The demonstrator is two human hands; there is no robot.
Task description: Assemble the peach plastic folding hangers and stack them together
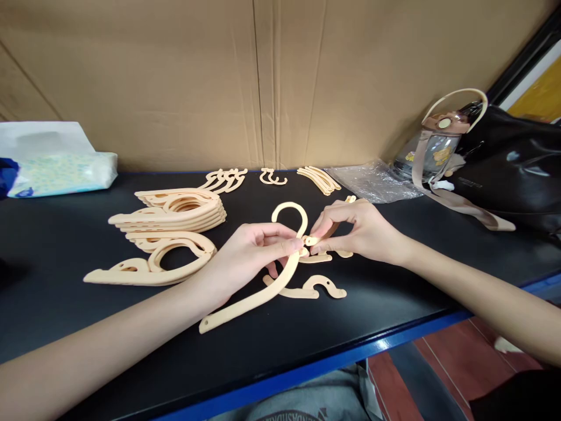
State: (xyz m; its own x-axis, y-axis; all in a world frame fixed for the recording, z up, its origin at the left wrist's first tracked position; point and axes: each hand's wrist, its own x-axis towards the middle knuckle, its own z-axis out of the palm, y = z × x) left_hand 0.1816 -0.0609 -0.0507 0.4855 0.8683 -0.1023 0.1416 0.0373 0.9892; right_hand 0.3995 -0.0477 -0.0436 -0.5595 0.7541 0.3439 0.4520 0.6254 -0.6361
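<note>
Cream plastic parts of folding clothes hangers are in and around my hands. My left hand (249,257) pinches a partly joined hanger, its curved hook (305,217) pointing up and one long arm (249,303) slanting down to the left. My right hand (362,231), thumb and fingers closed, grips another hanger arm (312,240) whose end meets the hook's base. Fingers hide much of the joint. Below my hands, a loose curved hanger piece (326,286) lies on the black table (377,316), with another piece (322,258) just behind it.
Folded hangers form a stack (188,217) at the left. Along the back lie notched pieces (228,180), loose hooks (272,177), a bundle of arms (319,179) and a clear plastic bag (372,180). A tissue pack (65,173), strapped bottle (433,149) and black bag (517,169) stand at the sides.
</note>
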